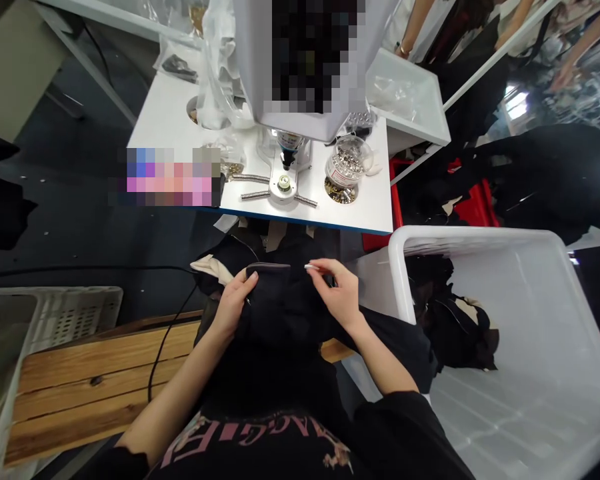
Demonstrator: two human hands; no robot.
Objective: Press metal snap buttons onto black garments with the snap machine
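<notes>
Dark fabric (pixel 277 300), apparently a black garment, lies across my lap. My left hand (pixel 231 308) is closed on its upper left edge, thumb on top, by a straight greyish edge strip. A cream piece of cloth (pixel 213 268) sticks out beside that hand. Over the right part of the fabric, my right hand (pixel 341 291) pinches a small white piece (pixel 311 267) between thumb and fingertips; it is too small to name. In front of me stands a white press machine (pixel 255 110) with a round die (pixel 283 183) at its base.
The white table (pixel 180 127) ends just beyond my hands. A clear tub (pixel 350 162) of small metal parts stands on it, right of the press. At my right is a large white bin (pixel 525 320) holding black garments (pixel 455 327). A wooden bench (pixel 105 380) extends left, crossed by a cable.
</notes>
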